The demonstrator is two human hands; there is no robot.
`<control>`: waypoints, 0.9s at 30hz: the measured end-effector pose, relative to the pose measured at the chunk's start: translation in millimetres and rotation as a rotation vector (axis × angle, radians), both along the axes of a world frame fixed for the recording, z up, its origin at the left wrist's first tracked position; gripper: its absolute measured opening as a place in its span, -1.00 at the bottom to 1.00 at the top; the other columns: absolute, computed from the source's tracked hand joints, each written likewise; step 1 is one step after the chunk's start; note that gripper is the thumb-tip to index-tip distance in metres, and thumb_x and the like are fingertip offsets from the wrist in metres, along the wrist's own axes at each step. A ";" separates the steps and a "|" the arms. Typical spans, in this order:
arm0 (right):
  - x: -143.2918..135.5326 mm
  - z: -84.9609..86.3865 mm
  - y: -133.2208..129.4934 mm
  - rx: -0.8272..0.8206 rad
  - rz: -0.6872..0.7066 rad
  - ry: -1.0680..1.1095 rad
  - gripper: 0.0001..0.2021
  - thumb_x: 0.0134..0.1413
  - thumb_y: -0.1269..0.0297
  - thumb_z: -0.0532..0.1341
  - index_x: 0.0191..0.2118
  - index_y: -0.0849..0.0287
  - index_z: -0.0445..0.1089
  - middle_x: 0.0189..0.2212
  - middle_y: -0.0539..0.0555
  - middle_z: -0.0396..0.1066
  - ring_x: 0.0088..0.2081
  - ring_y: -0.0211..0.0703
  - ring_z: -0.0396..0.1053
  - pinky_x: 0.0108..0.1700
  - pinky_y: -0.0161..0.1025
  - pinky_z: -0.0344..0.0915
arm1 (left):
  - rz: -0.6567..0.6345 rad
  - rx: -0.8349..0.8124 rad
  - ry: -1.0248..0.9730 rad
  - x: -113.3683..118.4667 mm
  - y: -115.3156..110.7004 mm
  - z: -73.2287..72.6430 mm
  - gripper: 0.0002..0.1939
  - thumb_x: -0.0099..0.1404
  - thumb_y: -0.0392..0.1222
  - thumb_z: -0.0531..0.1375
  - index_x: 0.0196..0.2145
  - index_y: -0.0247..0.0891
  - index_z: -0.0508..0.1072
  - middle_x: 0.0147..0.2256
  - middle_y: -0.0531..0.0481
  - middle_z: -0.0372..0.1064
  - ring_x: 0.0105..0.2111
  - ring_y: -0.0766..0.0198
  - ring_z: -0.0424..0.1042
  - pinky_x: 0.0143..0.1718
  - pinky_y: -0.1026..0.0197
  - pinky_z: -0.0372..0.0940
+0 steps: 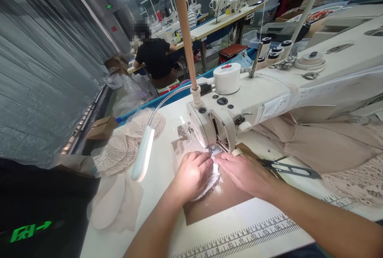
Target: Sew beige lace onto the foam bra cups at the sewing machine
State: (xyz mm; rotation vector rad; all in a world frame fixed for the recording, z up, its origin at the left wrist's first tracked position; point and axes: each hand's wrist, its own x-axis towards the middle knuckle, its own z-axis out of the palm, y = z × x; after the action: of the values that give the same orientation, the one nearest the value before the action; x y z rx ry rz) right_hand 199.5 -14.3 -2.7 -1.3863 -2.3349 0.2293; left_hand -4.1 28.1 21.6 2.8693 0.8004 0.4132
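Observation:
A pale lace piece lies under the needle area of a white sewing machine, partly hidden by my hands. My left hand presses on the lace from the left, its fingers bent and held together. From the right, my right hand has its fingertips closed at the lace's edge, close to the presser foot. The two hands' fingertips nearly meet in front of the needle, which is hard to make out. Beneath the lace, a brown sheet covers part of the white table.
Lace pieces and beige cut pieces lie at left beside a bendable lamp. Dark scissors and beige fabric are at right. A printed ruler runs along the front. Another person sits beyond.

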 end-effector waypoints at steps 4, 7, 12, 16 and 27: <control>-1.7 -2.2 0.3 0.013 -0.009 -0.036 -0.73 0.17 0.50 -0.02 -0.25 0.21 0.42 -0.39 0.04 0.35 -0.48 -0.23 0.11 -0.42 -0.24 -0.05 | -0.004 -0.010 0.006 0.7 1.3 1.6 -0.69 0.38 -0.28 -0.01 0.01 -0.33 0.37 0.03 -0.16 0.34 -0.08 0.05 0.30 -0.08 -0.04 0.30; -2.7 -3.8 1.3 0.020 -0.025 -0.042 -0.70 0.15 0.53 -0.03 -0.18 0.22 0.42 -0.39 0.05 0.37 -0.48 -0.22 0.10 -0.44 -0.24 -0.06 | -0.003 -0.002 0.021 0.2 5.2 0.7 -0.66 0.35 -0.26 0.01 0.04 -0.35 0.35 0.04 -0.19 0.33 -0.05 0.01 0.29 -0.05 -0.08 0.29; -1.8 -0.9 2.9 0.019 -0.019 -0.033 -0.68 0.15 0.53 -0.04 -0.12 0.23 0.41 -0.38 0.07 0.38 -0.46 -0.21 0.14 -0.42 -0.26 -0.01 | 0.002 0.030 0.039 -1.9 9.4 -2.0 -0.61 0.35 -0.21 0.02 0.08 -0.40 0.31 0.06 -0.21 0.31 -0.02 -0.04 0.28 -0.02 -0.13 0.27; -1.4 5.6 2.5 -0.010 0.002 -0.046 -0.69 0.16 0.53 -0.03 -0.15 0.23 0.43 -0.39 0.06 0.36 -0.47 -0.24 0.14 -0.42 -0.27 0.00 | 0.011 0.040 0.014 -1.3 8.2 -3.0 -0.65 0.38 -0.22 0.00 0.06 -0.36 0.34 0.04 -0.19 0.34 0.01 -0.01 0.27 0.00 -0.10 0.28; -3.2 3.5 3.6 0.044 -0.017 -0.072 -0.66 0.12 0.55 -0.02 -0.11 0.22 0.43 -0.39 0.07 0.36 -0.51 -0.25 0.15 -0.47 -0.28 0.02 | 0.057 0.037 0.012 -2.8 10.3 -4.2 -0.65 0.37 -0.22 0.02 0.05 -0.34 0.36 0.04 -0.21 0.33 -0.05 0.00 0.31 -0.04 -0.09 0.29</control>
State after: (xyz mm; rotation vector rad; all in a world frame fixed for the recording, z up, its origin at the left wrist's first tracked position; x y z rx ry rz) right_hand 196.4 -10.8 0.8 -1.4145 -2.3706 0.1242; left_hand -6.9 38.4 17.4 2.8912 0.8874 0.4216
